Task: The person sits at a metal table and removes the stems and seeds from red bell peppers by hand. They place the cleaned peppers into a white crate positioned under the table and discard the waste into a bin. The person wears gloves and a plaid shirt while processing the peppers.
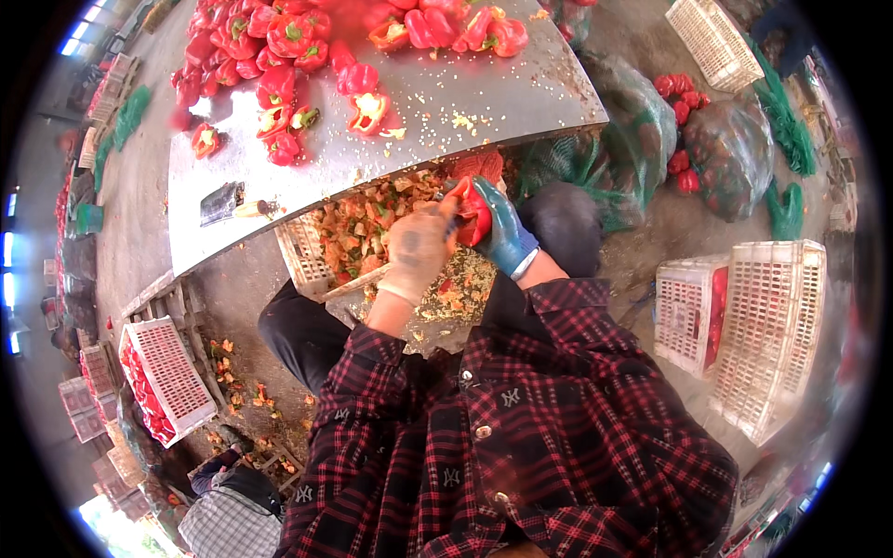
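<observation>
My left hand (pixel 415 247), in a pale stained glove, is blurred and presses its fingers against a red bell pepper (pixel 473 213). Something small and dark shows at its fingertips, too blurred to name. My right hand (pixel 506 227), in a blue-green coated glove, is shut around the pepper's right side. Both hands are just past the near edge of a metal table (pixel 432 104), above a white plastic crate (pixel 303 254) holding pepper cores and scraps (pixel 363 227). On the table lie a heap of red peppers (pixel 237 38), some cut open, and a dark-bladed tool (pixel 222 204) with a wooden handle.
Green mesh sacks (pixel 628 132) stand right of the table, beside loose red peppers (pixel 680 97) and a full sack (pixel 729 153). White crates (pixel 767 328) are at the right; another crate with peppers (pixel 171 376) is at the left. A person (pixel 234 509) is at the lower left.
</observation>
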{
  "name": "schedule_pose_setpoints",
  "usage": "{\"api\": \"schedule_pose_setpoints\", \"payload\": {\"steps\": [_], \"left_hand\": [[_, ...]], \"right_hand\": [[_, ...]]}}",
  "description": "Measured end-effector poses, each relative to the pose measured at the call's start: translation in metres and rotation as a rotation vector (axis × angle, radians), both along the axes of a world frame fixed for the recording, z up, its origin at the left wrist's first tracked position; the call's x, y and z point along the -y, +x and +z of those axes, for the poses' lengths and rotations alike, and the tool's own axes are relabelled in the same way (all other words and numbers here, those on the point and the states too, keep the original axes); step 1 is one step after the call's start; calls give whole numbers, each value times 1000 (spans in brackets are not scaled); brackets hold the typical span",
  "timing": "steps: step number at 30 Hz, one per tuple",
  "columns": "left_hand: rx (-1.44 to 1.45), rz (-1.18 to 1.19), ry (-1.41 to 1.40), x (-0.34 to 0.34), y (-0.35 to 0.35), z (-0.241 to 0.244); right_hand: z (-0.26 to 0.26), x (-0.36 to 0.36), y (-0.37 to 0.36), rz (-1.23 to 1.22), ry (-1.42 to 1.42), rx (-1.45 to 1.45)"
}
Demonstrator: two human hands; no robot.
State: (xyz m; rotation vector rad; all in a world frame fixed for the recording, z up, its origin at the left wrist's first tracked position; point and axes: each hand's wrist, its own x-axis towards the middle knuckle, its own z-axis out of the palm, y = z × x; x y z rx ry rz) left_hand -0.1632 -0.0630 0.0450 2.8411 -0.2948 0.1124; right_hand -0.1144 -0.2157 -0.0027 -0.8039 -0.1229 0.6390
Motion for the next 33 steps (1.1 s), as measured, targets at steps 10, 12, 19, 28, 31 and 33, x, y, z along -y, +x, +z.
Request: {"api": "schedule_pose_setpoints", "payload": {"steps": [10,12,19,28,31,33], "left_hand": [[-226,555,-1459,2,15,-79],[-314,600,-1575,-2,1,-54],[-75,409,-1934,53,-2,0],[-474,-192,-1441,108,6,72],[-275,-31,-1231,91,3,36],[-429,43,-1638,68,-1,18]], "right_hand": [[20,18,-23,-215,-174,151],[58,28,-35,-394,-226,315],[19,86,-4,-365,188,94],[126,205,-17,-467,500,-36],[177,326,-31,-716,290,175],[194,418,-44,-1057,-107,301]]}}
